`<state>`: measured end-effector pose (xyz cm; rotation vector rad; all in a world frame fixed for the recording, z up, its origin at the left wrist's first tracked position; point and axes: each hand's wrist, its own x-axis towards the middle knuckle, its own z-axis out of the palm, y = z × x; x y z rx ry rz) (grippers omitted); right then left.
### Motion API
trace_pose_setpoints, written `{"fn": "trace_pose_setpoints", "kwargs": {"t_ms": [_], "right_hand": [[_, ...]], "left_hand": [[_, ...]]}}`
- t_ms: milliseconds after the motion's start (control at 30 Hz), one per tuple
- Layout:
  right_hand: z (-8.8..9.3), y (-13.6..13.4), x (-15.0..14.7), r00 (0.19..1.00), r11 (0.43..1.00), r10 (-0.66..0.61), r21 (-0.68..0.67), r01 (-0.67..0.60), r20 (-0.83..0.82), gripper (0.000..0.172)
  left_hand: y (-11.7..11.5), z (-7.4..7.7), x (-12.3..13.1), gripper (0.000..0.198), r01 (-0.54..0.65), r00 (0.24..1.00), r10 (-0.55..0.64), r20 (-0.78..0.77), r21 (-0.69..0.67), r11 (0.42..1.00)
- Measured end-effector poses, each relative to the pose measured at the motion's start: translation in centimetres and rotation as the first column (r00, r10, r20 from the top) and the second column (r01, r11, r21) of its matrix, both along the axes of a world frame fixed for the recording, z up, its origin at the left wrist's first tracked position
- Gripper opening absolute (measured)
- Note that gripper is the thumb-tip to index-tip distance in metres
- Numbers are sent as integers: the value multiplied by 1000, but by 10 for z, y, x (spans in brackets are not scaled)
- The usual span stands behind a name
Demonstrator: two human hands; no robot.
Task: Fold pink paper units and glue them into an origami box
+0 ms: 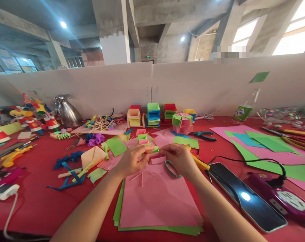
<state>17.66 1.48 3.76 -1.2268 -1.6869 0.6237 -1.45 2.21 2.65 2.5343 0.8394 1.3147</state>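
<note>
My left hand [136, 158] and my right hand [179, 159] meet over a stack of pink paper [160, 205], with green sheets beneath it. Both pinch a small folded green paper piece [156, 149], partly covered by the fingers. Just under the fingertips lies a folded pink paper strip [158, 160]. Beside my right palm is a dark green handle loop [172, 169], its other end hidden. Narrow pink scraps [139, 176] rest on the stack below my left hand. Behind the hands stand small folded pink and green paper pieces [141, 137].
Along the white partition [92, 84] stand folded paper boxes [153, 114]. Pliers [203, 135], a phone [245, 196], a purple power strip [281, 198] and coloured sheets [266, 158] are on the right. A steel jug [68, 111], a peach paper box [93, 157] and blue strips [71, 174] are leftward.
</note>
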Motion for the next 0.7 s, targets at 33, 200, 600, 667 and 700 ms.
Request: {"fn": "trace_pose_setpoints", "kwargs": {"t_ms": [33, 200, 600, 667, 700], "right_hand": [[-1, 0, 0, 1000, 1000, 1, 4, -1, 6, 10], [-4, 1, -1, 999, 1000, 7, 18, -7, 50, 10], [0, -2, 4, 939, 973, 102, 162, -163, 328, 15], [0, -4, 2, 911, 960, 115, 192, -204, 395, 18], [0, -5, 0, 897, 953, 118, 206, -223, 427, 18]], "left_hand": [[0, 0, 0, 21, -3, 1000, 3, 0, -5, 1000], [3, -3, 1, 16, -28, 1000, 28, -8, -14, 1000], [1, 2, -2, 14, -9, 988, -1, -156, -63, 998], [0, 4, -4, 13, -2, 972, -18, -232, -88, 996], [0, 4, -5, 12, -5, 962, -21, -273, -95, 995]]}}
